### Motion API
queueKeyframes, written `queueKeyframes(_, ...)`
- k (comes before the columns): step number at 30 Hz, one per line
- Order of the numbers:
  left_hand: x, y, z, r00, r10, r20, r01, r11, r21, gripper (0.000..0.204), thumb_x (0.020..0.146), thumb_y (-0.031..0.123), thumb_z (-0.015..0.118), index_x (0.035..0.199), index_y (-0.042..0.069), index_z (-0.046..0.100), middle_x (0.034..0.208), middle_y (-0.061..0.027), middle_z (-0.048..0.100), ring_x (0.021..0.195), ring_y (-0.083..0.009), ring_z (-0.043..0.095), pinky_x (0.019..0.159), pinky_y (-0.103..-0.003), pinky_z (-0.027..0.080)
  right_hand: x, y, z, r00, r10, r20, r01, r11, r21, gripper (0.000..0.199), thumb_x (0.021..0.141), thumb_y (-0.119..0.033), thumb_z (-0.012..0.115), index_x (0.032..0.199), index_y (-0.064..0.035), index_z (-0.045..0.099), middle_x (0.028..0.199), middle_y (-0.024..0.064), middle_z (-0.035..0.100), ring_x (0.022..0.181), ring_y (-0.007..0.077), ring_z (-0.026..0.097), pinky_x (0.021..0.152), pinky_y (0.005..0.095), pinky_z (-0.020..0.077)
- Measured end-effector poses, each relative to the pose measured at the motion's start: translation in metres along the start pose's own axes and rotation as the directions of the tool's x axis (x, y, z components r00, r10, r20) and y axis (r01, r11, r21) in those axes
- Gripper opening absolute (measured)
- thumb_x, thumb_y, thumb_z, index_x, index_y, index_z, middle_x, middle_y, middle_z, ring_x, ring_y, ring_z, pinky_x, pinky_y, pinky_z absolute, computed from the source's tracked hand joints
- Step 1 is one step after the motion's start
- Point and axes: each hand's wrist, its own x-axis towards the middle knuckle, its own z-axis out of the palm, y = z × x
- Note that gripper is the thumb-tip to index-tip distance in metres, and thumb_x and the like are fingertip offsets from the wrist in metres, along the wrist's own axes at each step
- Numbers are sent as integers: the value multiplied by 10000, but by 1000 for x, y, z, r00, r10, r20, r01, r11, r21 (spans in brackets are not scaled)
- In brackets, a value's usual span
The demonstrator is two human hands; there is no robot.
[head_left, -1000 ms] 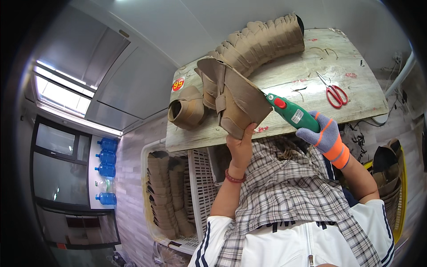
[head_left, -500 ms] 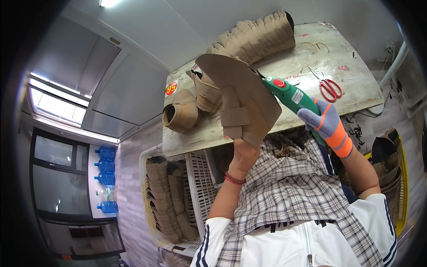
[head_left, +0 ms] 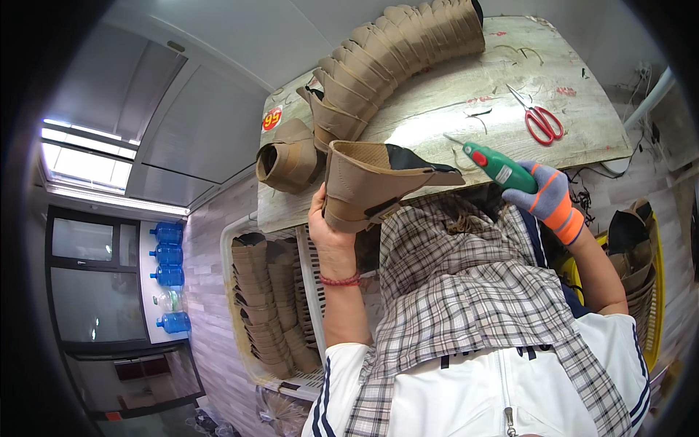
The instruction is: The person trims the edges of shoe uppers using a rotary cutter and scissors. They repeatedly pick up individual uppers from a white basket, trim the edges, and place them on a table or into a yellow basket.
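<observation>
My bare left hand grips a tan boot upper from below and outside, in front of the table's near edge. The upper's wide opening faces up, showing a lighter lining and a black patch, and its pointed end reaches right. In my gloved right hand is a green handheld power tool with a red button. The tool's thin metal tip points up and left over the table, apart from the upper. My right fingers wrap round its rear; part of that grip is hidden.
On the worn table lie a long curved stack of nested uppers, a single upper, red-handled scissors and dark scraps. Below stand a white crate of uppers at left and a yellow basket at right.
My left hand has moved left and turned the upper from side-on to opening-up, lower down. The tool has shifted a little right and down, its tip now farther from the upper.
</observation>
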Motion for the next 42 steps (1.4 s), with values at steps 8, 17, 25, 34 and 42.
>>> queueKeyframes(8, 1, 11, -32, 994, 6, -105, -13, 998, -61, 260, 940, 127, 429, 1025, -24, 621, 1087, -184, 658, 1018, -311, 625, 920, -433, 507, -2, -4, 3, 963, -265, 49, 269, 942, -201, 520, 602, -392, 843, 995, -93, 682, 757, 110, 653, 667, 294, 617, 620, 361, 495)
queueKeyframes(17, 9, 4, -31, 993, -7, -114, 3, 1000, -30, 282, 946, 125, 405, 1044, -43, 609, 1079, -206, 656, 1010, -325, 631, 920, -434, 512, 4, -16, 0, 945, -319, 70, 327, 927, -184, 491, 584, -373, 854, 962, -104, 693, 704, 95, 647, 609, 299, 601, 590, 354, 488)
queueKeyframes(25, 13, -7, -17, 995, -14, -102, 8, 998, -62, 283, 964, 142, 404, 1059, -32, 605, 1088, -206, 649, 1020, -316, 627, 919, -447, 512, 6, -20, -3, 919, -393, 36, 394, 907, -147, 522, 582, -366, 859, 991, -91, 687, 724, 95, 650, 606, 293, 599, 585, 346, 482)
queueKeyframes(34, 10, -25, 15, 1000, -19, 13, 20, 999, -37, 296, 967, 181, 437, 1120, -10, 604, 1128, -177, 649, 1061, -314, 615, 953, -450, 486, 5, -39, -6, 920, -390, 33, 392, 915, -93, 504, 579, -329, 867, 987, -91, 692, 750, 104, 663, 625, 288, 623, 585, 327, 488)
queueKeyframes(42, -5, -72, 67, 972, 233, 27, -233, 952, 200, 308, 983, 221, 487, 1196, 24, 589, 1197, -126, 625, 1076, -278, 609, 955, -432, 483, -2, -47, -1, 969, -246, 25, 243, 968, 67, 532, 584, -288, 869, 1021, -48, 684, 846, 142, 688, 722, 269, 674, 680, 310, 531)
